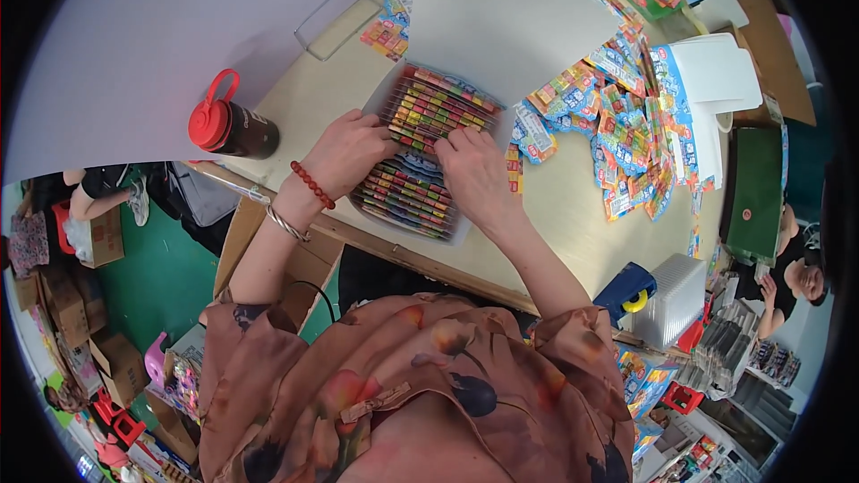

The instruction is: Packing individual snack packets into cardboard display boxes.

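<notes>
Fingers (pixel 453 139) curled at packets (pixel 407 195), firmness of grip unclear; packets run crosswise between left hand (pixel 351 156) and right hand (pixel 479 174), box (pixel 463 228) near front edge of worktop (pixel 565 190).

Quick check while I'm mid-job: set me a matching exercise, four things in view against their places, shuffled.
Things
1. Red-lidded bottle
2. Red bead bracelet
3. Open white box
4. Loose packets

Places
A. Around the left wrist
B. Scattered on the table, right of the box
C. Where the left hand and right hand reach in
D. At the table's left end

Pairs: 1-D, 2-A, 3-C, 4-B
</notes>
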### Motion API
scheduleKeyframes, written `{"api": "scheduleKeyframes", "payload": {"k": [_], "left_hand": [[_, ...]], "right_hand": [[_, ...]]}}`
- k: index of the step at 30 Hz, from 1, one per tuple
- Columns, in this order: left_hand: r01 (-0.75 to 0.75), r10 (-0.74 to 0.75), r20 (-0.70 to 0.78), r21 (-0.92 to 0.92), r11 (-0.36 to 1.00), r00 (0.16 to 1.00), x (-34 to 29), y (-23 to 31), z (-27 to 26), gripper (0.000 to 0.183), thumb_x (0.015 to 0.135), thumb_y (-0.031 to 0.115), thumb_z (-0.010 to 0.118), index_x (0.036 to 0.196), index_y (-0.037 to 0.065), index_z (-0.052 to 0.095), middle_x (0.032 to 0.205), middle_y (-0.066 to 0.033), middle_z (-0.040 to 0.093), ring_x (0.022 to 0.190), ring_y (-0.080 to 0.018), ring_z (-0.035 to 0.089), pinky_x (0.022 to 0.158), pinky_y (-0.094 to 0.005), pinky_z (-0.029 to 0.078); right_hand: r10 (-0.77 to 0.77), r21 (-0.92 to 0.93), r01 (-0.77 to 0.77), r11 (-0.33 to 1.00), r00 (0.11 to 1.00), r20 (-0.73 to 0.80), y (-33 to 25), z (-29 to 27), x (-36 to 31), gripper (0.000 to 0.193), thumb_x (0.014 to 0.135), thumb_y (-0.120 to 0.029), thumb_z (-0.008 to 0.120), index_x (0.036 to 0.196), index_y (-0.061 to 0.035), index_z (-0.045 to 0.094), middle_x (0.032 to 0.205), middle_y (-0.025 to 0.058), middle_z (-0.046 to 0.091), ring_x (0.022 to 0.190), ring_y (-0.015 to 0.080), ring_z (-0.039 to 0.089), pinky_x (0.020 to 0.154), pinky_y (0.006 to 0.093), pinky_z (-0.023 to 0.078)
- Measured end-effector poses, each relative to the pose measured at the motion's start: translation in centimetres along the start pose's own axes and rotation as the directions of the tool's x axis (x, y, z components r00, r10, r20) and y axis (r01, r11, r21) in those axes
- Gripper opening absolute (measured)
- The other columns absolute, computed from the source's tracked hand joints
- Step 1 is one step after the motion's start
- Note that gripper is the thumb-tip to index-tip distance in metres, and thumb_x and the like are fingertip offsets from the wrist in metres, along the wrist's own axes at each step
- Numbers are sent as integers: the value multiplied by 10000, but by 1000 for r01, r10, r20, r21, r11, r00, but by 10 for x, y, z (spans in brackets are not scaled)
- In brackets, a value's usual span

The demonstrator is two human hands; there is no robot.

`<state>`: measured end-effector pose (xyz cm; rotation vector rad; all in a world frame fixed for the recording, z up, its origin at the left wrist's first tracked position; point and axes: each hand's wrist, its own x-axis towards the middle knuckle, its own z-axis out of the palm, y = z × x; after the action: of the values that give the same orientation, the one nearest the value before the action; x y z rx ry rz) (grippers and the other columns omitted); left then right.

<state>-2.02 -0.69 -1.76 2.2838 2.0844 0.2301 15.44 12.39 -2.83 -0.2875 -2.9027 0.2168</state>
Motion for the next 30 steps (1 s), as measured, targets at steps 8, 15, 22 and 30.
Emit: {"api": "scheduleKeyframes", "payload": {"k": [8,15,22,30], "left_hand": [[-18,12,75,72,997,997,4,-3,4,88,774,112,588,813,124,665,790,-1,633,868,-165,584,815,-291,447],[-79,78,14,105,991,997,6,0,5,68,773,117,587,827,109,629,864,-4,609,921,-163,561,810,-280,464],[-3,3,-25,-25,1000,1000,0,1,6,65,782,98,598,844,78,597,861,-12,583,865,-183,566,799,-309,481],[108,-124,-355,-65,992,927,32,18,2,478,890,227,592,1317,42,484,1324,-105,515,1259,-252,470,1044,-363,383]], "right_hand": [[1,4,-1,1000,999,-50,0,3,-1,139,735,-71,592,864,-50,640,831,78,592,886,229,572,789,336,443],[-55,-41,52,998,995,-81,1,5,-3,99,737,-81,583,825,-62,623,791,70,590,831,217,578,786,335,435],[-19,-150,28,988,998,60,-5,6,7,85,741,-111,593,797,-68,640,788,69,626,811,227,606,782,336,435],[146,189,-97,977,953,-267,21,-26,27,96,847,-149,592,821,-71,642,859,109,646,819,281,634,708,415,502]]}}
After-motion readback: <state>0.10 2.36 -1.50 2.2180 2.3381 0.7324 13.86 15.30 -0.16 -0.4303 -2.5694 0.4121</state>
